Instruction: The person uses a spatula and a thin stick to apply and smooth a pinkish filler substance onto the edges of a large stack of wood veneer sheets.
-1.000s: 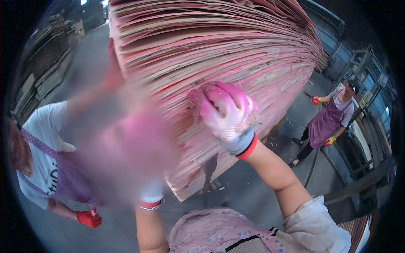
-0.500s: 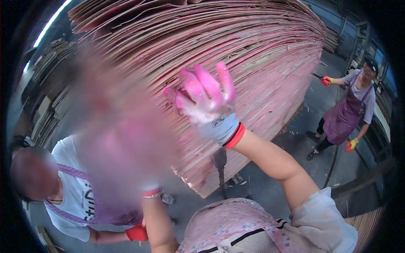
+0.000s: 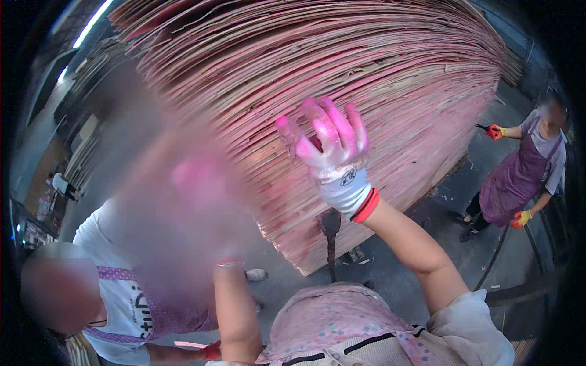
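Observation:
My right hand (image 3: 332, 143) is raised in front of a tall stack of thin wood veneer sheets (image 3: 378, 110) with pink-stained edges. It wears a white knit glove whose fingers are coated pink, with a red cuff. Its fingers are apart and slightly bent, and nothing shows between them. My left forearm (image 3: 237, 311) rises from the lower edge. A large blurred patch covers my left hand (image 3: 198, 174); only a pinkish smear shows there, so its fingers and anything in them are hidden.
Close on the left stands a co-worker (image 3: 122, 305) in a white shirt and purple apron. Another co-worker (image 3: 519, 174) at the right wears red-yellow gloves and holds a dark tool (image 3: 482, 127). A dark post (image 3: 330, 235) stands under the stack's near edge. More sheets are piled far left.
My right hand has shifted right, and its fingers have spread from a more curled shape. The whole view has turned a little, bringing a distant person into sight at the left.

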Available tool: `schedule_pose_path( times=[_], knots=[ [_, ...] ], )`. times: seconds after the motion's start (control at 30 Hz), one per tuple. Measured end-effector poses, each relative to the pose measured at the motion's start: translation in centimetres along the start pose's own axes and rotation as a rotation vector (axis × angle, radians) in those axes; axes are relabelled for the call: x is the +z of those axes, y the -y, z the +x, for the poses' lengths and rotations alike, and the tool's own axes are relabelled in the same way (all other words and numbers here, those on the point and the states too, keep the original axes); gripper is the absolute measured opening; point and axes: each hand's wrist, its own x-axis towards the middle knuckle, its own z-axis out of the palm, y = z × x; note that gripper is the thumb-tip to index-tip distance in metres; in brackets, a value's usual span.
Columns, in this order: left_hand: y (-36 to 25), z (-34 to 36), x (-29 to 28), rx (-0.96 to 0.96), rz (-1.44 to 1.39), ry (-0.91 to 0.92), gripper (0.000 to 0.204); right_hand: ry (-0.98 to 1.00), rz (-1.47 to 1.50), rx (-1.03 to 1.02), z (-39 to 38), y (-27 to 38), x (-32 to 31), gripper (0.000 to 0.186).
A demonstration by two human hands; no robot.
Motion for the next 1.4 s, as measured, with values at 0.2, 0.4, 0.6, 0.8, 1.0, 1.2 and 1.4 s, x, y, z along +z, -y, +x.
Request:
schedule_pose_path(
  times=[0.2,0.4,0.6,0.8,1.0,1.2,1.4],
  knots=[
    [0.3,0.0,-0.2,-0.05,0.029,0.001,0.018,-0.038,0.068,0.016,0.4,1.3,1.3,0.046],
    [-0.2,-0.6,-1.6,-0.139,-0.093,-0.018,0.024,0.105,0.107,0.025,0.7,2.6,0.9,0.043],
    [-1.0,-1.1,-3.7,-0.177,-0.172,-0.066,0.024,0.08,0.109,0.039,0.2,4.1,-0.3,0.042],
    [-0.6,-0.8,-5.4,-0.215,-0.185,0.076,0.026,0.001,0.099,0.046,-0.2,4.9,-0.2,0.041],
    [0.1,-1.0,-5.3,-0.224,-0.309,0.0,0.023,0.012,0.128,0.036,0.1,4.9,-0.8,0.034],
    [0.0,-0.9,-5.1,-0.387,-0.31,0.026,0.018,0.012,0.121,0.073,0.7,4.7,-1.1,0.028],
    [1.0,-1.8,-5.3,-0.567,-0.63,-0.027,0.034,-0.001,0.162,0.138,1.0,4.3,-2.3,0.037]
  ],
)
